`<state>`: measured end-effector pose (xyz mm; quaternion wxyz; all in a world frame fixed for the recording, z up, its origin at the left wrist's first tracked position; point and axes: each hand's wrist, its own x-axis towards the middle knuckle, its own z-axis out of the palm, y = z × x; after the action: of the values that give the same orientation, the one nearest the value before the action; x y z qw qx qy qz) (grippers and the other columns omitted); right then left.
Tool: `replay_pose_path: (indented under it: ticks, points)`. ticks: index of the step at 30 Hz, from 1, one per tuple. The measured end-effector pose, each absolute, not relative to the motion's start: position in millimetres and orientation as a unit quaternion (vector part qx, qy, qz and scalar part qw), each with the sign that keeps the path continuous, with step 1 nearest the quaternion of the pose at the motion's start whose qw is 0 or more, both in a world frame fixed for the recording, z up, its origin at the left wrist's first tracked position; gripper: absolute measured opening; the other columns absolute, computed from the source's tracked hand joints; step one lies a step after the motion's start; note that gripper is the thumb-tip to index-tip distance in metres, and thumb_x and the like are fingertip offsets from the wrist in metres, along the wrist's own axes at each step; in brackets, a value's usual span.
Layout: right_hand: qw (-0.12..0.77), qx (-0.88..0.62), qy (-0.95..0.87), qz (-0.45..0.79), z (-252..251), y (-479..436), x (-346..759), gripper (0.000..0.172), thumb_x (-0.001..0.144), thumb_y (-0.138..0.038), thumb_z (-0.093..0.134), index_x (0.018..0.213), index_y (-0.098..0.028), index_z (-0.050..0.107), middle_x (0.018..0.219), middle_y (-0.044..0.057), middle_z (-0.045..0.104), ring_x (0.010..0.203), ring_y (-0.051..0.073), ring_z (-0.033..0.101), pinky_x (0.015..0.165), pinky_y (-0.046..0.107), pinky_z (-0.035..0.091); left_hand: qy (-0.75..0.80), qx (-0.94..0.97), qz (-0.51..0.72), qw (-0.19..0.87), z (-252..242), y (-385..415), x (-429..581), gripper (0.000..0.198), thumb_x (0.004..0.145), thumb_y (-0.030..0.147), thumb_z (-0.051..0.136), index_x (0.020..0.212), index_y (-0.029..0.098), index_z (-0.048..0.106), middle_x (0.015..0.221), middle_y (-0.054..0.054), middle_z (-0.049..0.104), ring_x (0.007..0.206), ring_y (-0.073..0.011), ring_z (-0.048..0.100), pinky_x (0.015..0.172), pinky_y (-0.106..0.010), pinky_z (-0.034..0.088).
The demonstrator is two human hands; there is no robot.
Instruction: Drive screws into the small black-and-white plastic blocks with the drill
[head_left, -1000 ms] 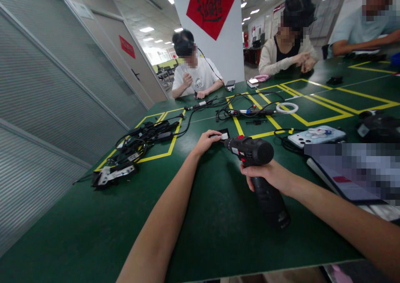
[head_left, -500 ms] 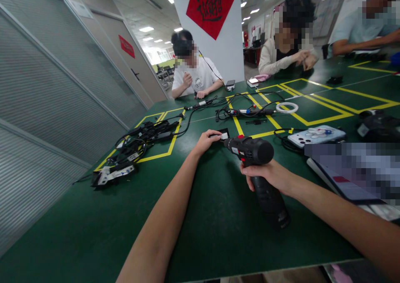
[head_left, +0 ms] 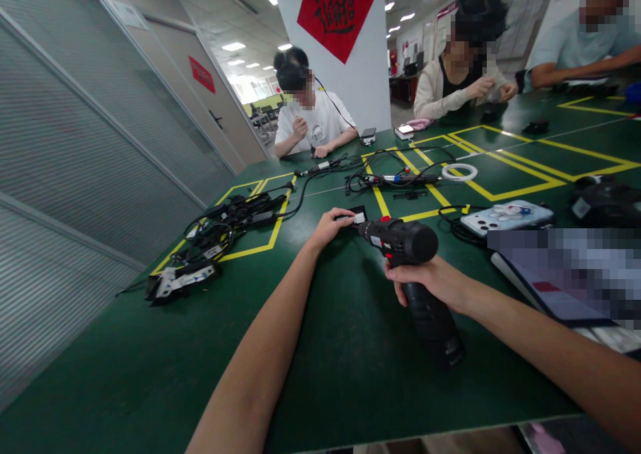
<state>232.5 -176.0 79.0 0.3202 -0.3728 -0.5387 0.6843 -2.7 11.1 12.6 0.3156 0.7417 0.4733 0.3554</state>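
My right hand (head_left: 425, 279) is wrapped round the grip of a black cordless drill (head_left: 403, 240) with red details. Its chuck points forward and left, close to a small white block (head_left: 359, 218). My left hand (head_left: 331, 227) is closed, with its fingertips on that block. Under and behind the block lies a flat black piece (head_left: 361, 209) on the green table (head_left: 340, 374). The drill's front end and my left fingers partly hide the contact point, so I cannot tell whether the bit touches anything.
A heap of black cables and parts (head_left: 235, 220) lies left. Ahead are a pen-like tool (head_left: 400, 179) with cable and a white ring (head_left: 459, 172). To the right lie a phone (head_left: 505, 218) and a tablet-like device (head_left: 551, 294). Several people sit across the table.
My hands and the drill hold practically the same position. Across the table, the person in the beige sleeves has moved their hands slightly apart.
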Motion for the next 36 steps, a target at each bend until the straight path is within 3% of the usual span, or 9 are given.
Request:
replay_pose_path:
  ticks: [36]
  points:
    - [0.330,-0.373,-0.525,0.690,77.5,-175.3,232.4,0.011,0.076,-0.023,0.060,0.084,-0.015,0.056,0.052,-0.001,0.057,0.049,0.013,0.055,0.053,0.026,0.040,0.466,0.743,0.360,0.317,10.1,12.7,-3.4,0.030,0.071,0.039,0.062,0.094,0.022,0.070,0.104,-0.005,0.065,0.104,-0.0229,0.056,0.096,-0.036,0.040]
